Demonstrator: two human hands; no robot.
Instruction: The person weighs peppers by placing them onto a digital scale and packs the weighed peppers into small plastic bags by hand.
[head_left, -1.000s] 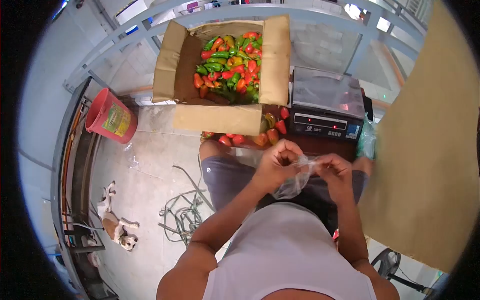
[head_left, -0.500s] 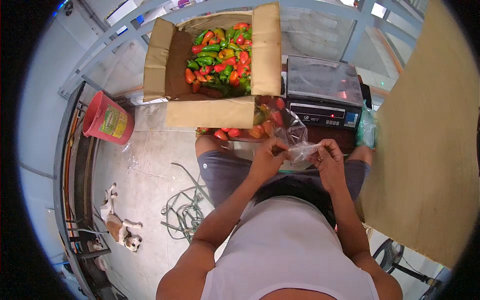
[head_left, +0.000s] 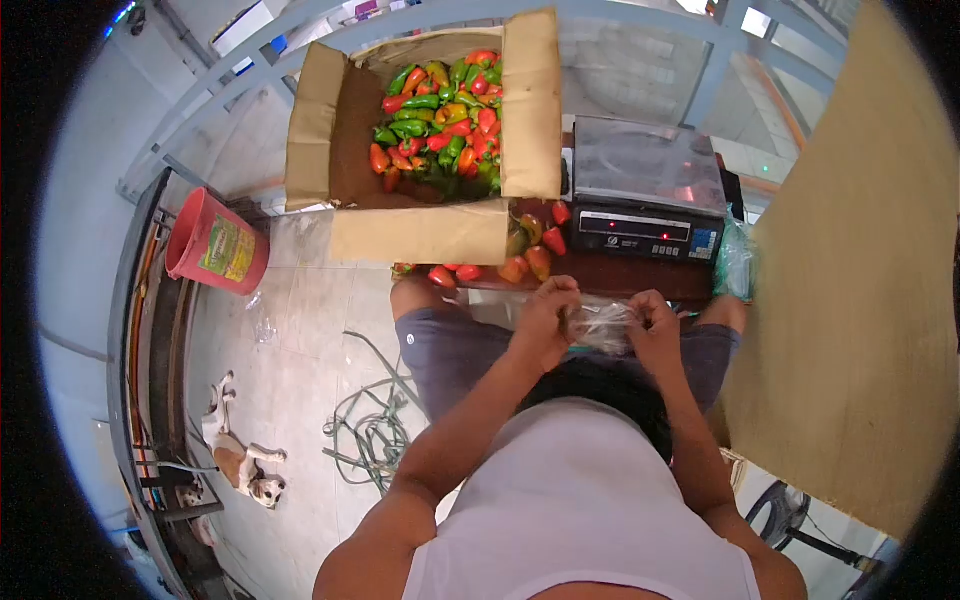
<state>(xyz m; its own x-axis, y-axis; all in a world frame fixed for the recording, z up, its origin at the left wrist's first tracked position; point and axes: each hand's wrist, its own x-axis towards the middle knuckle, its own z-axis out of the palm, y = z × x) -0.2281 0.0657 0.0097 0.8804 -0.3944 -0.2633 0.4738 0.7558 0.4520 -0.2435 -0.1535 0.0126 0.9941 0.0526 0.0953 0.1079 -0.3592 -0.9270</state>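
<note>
A clear plastic bag (head_left: 603,325) is stretched between my two hands, above my lap. My left hand (head_left: 548,318) pinches its left side, and my right hand (head_left: 652,325) grips the opposite edge. Just beyond my hands, several red and orange peppers (head_left: 538,262) lie on a dark red-brown bench (head_left: 620,278). Behind them stands an open cardboard box (head_left: 420,232) holding many red, green and yellow peppers (head_left: 440,125). To its right is a digital scale (head_left: 648,165) with red lights on its front panel.
A red bucket (head_left: 235,245) stands on the floor at left, near a lying brown-and-white dog (head_left: 240,462). Tangled green strapping (head_left: 370,435) lies beside my leg. A bundle of plastic bags (head_left: 736,257) hangs by the scale. A tall tan board (head_left: 840,300) rises at right.
The plastic bag has come down and nearer to me, and it is now bunched between my hands rather than reaching up over the peppers. Both hands have shifted slightly.
</note>
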